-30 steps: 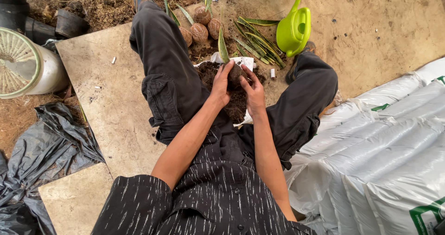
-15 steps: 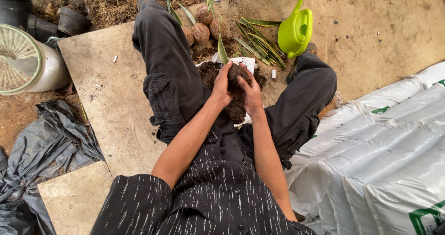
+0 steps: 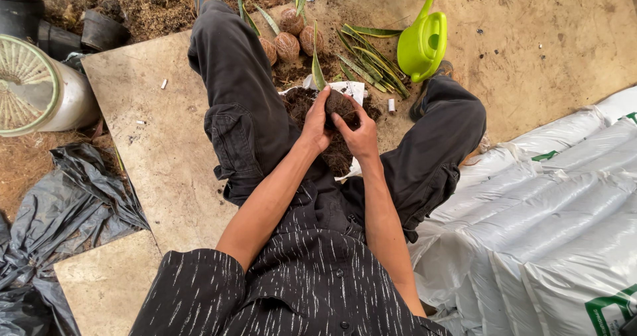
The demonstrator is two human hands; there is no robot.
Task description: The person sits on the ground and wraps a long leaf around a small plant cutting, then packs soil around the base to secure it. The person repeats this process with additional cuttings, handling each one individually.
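Cupping a dark soil ball, left hand and right hand are clamping fingers around it; lime watering can is standing near.

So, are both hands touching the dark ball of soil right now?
Touching. The head view shows the left hand and right hand cupped around the soil ball, fingers pressed on its sides with no gap.
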